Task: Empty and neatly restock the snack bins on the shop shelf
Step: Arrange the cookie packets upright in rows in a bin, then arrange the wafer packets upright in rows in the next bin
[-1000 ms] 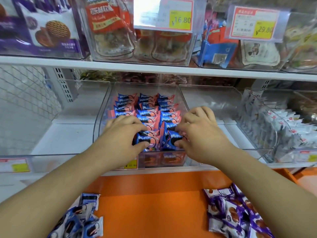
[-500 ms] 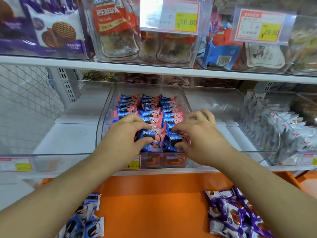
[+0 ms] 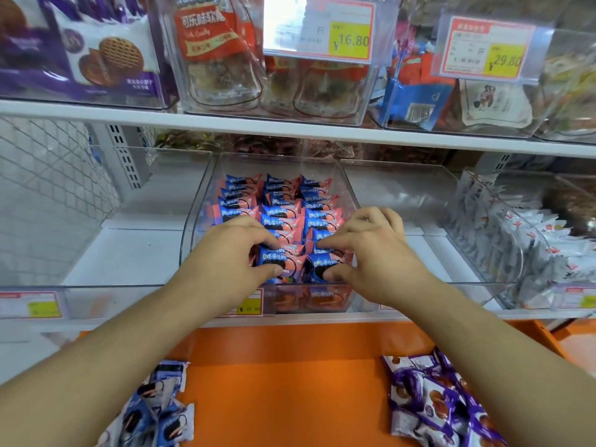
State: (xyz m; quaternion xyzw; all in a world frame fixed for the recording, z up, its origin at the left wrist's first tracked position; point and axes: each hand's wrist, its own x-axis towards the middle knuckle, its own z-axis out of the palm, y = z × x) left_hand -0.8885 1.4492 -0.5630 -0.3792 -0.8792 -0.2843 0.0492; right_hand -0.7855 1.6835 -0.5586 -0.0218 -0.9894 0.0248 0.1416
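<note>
Three neat rows of pink-blue packets (image 3: pixel 280 208) already in middle bin (image 3: pixel 346 175); left hand (image 3: pixel 232 253), right hand (image 3: pixel 371 250) each pinching a front packet. Neighbouring bins unfilled, loose packets (image 3: pixel 429 398) on orange surface (image 3: pixel 290 382) waiting.

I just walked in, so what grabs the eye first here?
Two hands, left hand and right hand, each pinching a blue-and-pink cookie packet at the front of the clear middle bin. Below, the orange tray holds loose packets; yellow price tags hang above.
</note>
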